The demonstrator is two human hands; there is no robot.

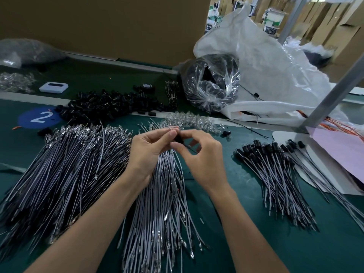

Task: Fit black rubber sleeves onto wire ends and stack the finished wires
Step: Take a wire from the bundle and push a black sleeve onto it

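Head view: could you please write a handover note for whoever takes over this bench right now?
Hands: the left hand pinches a wire end; the right hand pinches a sleeve against it. I cannot tell if it is seated.
Things: loose sleeves are heaped at the back; bare wires lie to the left and under the hands.
Done: a finished stack on the right.
Left: seat this sleeve, stack the wire, then work through the bare wires.

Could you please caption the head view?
Left hand and right hand fit a black rubber sleeve onto a thin grey wire above a green mat.
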